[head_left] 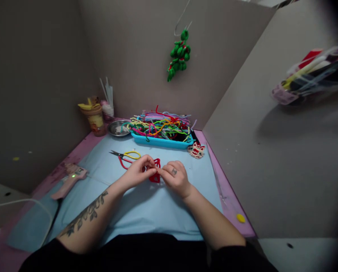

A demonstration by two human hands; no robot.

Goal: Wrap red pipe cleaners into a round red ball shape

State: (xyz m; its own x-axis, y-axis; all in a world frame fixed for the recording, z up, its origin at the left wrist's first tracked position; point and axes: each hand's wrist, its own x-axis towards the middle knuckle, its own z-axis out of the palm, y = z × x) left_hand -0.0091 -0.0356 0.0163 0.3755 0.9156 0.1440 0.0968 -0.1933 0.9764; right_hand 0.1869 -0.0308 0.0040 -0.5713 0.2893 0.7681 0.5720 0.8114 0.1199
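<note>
Over the middle of the pale blue cover, my left hand and my right hand meet at a small red craft piece. Both hands are closed, with thumbs and forefingers pinching the red piece between them. Fingers hide part of it, so its exact shape is unclear. Just beyond my left hand lie scissors with one yellow and one red handle, blades pointing left. A cream and red face-shaped piece rests beyond my right hand.
A blue tray heaped with colourful pipe cleaners stands at the back. Beside it are a metal dish and a cup. A pink glue gun lies left. A green ornament hangs above; a filled holder hangs right.
</note>
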